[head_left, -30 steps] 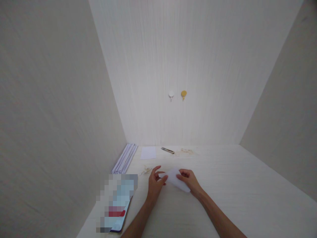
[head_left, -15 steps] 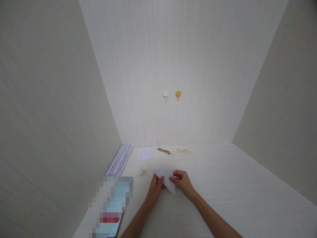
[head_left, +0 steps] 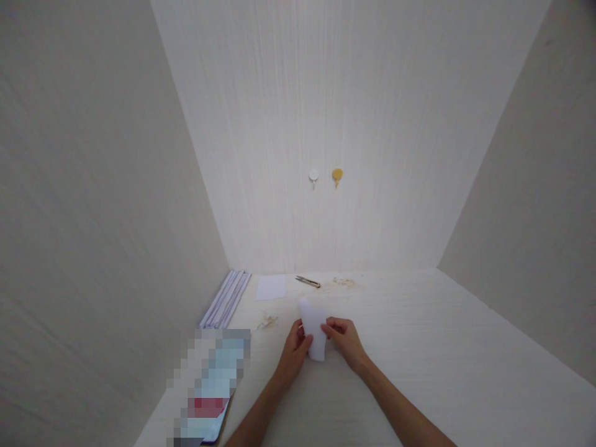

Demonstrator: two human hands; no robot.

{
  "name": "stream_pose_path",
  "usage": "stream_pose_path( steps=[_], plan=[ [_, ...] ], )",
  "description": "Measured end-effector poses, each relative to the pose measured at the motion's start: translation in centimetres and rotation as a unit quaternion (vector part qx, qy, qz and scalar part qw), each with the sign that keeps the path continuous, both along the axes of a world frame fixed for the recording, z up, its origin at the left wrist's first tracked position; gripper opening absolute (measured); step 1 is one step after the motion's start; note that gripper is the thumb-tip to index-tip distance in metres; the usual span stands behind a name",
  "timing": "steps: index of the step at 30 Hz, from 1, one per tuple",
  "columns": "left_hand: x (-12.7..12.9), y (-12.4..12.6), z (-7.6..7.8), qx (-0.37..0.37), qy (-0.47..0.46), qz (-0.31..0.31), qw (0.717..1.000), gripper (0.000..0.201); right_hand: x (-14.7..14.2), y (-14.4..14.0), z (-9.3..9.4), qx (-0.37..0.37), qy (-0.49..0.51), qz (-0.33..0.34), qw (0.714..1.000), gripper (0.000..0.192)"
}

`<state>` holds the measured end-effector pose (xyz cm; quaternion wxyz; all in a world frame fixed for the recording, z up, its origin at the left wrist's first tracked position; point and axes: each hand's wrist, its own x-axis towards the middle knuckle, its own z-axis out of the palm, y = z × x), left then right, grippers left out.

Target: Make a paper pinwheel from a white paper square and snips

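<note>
Swung since moments ago, our paper [head_left: 315,332] points lengthwise away. Our left hand [head_left: 294,347] and right hand [head_left: 345,339] pinch opposite long edges.

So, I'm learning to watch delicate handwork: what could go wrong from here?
The white paper is held by the left hand and right hand together, so uneven pulling might crease or tear it. The snips lie beyond the hands with their points uncovered, so a careless reach could cause a nick.
</note>
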<state>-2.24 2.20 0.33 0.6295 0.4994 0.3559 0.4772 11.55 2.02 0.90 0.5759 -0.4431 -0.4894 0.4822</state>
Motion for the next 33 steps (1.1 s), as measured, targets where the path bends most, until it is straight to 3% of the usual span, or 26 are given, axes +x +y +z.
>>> stream_pose_path(
  steps=[7, 13, 18, 22, 27, 31, 33],
  plan=[
    [0.2, -0.6, 0.0, -0.024, 0.039, -0.013, 0.999, 0.047, -0.1, 0.0, -0.6, 0.045, -0.053, 0.043, 0.997, 0.023],
    [0.8, -1.4, 0.8, -0.028, 0.115, 0.032, 0.992, 0.049, -0.3, -0.2, -1.3, 0.076, -0.068, 0.077, 0.992, 0.022],
    [0.6, -1.6, 1.1, -0.079, 0.114, 0.061, 0.989, 0.057, -0.6, -0.3, -0.9, 0.063, -0.038, 0.098, 0.992, 0.023],
    [0.3, -1.4, 0.8, -0.063, 0.112, 0.059, 0.990, 0.062, -1.0, -0.3, -0.9, 0.063, 0.002, 0.096, 0.993, 0.032],
    [0.4, -1.4, 0.3, -0.054, 0.127, 0.056, 0.989, 0.063, -1.4, -0.4, -1.3, 0.011, 0.107, 0.084, 0.991, 0.037],
    [0.7, -1.5, 0.1, -0.016, 0.137, 0.024, 0.990, 0.052, -1.4, -1.2, -0.9, -0.012, 0.155, 0.059, 0.986, 0.037],
    [0.8, -1.6, 0.1, 0.002, 0.139, 0.012, 0.990, 0.045, -1.3, -1.6, -0.6, -0.018, 0.142, 0.080, 0.986, 0.037]
  ],
)
